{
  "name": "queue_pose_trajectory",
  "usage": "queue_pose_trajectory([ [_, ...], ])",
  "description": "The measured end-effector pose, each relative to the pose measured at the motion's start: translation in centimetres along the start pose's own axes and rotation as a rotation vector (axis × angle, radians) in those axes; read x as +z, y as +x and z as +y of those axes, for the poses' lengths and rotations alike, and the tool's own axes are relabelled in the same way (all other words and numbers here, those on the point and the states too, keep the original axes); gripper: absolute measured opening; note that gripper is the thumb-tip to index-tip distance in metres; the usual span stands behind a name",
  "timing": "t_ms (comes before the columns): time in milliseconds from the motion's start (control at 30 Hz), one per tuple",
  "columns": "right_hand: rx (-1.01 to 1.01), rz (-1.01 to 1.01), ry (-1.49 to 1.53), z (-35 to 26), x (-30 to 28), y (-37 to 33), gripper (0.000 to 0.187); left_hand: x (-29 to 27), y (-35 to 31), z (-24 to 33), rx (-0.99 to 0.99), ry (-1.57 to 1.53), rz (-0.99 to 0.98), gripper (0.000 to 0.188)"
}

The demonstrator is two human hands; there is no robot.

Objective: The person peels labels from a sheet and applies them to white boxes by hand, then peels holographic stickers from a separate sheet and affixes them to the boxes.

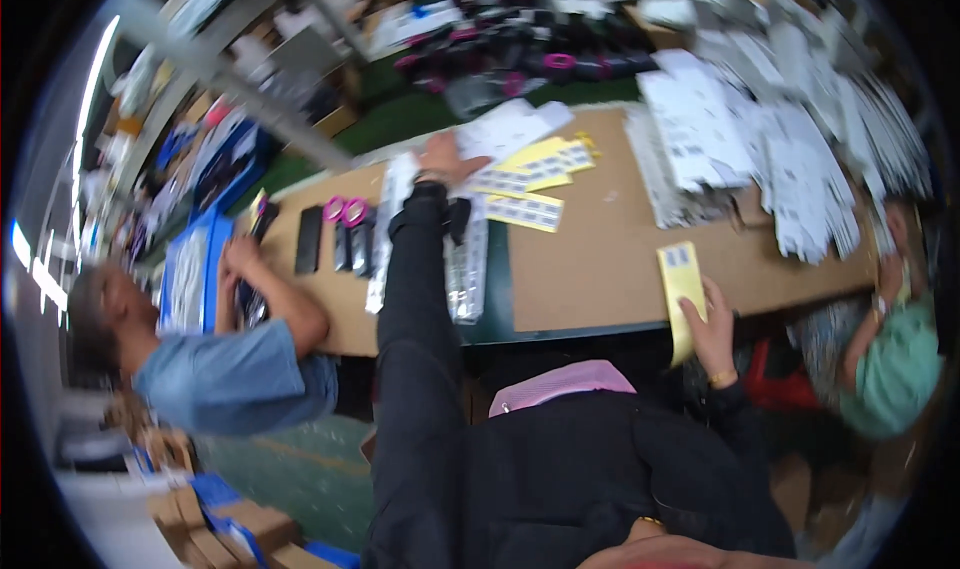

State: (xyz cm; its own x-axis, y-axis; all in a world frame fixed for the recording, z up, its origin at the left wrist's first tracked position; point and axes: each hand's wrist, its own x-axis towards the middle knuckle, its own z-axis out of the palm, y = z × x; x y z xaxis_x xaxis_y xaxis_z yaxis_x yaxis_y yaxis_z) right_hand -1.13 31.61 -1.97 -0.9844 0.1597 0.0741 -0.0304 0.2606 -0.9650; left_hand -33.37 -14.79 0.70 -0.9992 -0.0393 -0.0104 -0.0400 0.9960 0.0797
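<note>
My left arm stretches across the table, and my left hand (447, 159) is at its far side, thumb and fingers apart, beside flat white pieces (515, 124). Whether it touches them I cannot tell. Several yellow label strips (525, 212) with printed patches lie just right of that hand. Near the table's front edge, my right hand (714, 331) grips another yellow label strip (676, 269), thumb on its face. Clear plastic sleeves (466, 279) lie beneath and beside my left forearm. Left of them are black items with pink rings (350, 212) and a dark flat rectangular thing (309, 239).
Piles of flat white cartons (690, 129) cover the table's far right. On the left, a co-worker in blue (230, 379) leans on the brown tabletop (590, 269) by a blue tray (213, 259). A green-sleeved co-worker (895, 359) is at right. Black and pink goods (540, 64) lie beyond.
</note>
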Motion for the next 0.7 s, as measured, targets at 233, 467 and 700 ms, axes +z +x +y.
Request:
queue_pose_trajectory([
  [233,-0.082,-0.029,0.012,-1.5,0.7,-0.9,0.045,-4.8,-2.8,1.8,0.026,-0.054,0.303,0.056],
  [467,-0.024,-0.059,-0.184,-1.3,0.5,0.0,0.031,-9.8,-6.9,3.3,0.149,-0.590,0.649,0.021],
  [700,-0.099,0.033,-0.131,-1.7,0.4,0.2,0.023,-13.5,-11.9,16.1,0.181,-1.910,-0.324,0.017],
])
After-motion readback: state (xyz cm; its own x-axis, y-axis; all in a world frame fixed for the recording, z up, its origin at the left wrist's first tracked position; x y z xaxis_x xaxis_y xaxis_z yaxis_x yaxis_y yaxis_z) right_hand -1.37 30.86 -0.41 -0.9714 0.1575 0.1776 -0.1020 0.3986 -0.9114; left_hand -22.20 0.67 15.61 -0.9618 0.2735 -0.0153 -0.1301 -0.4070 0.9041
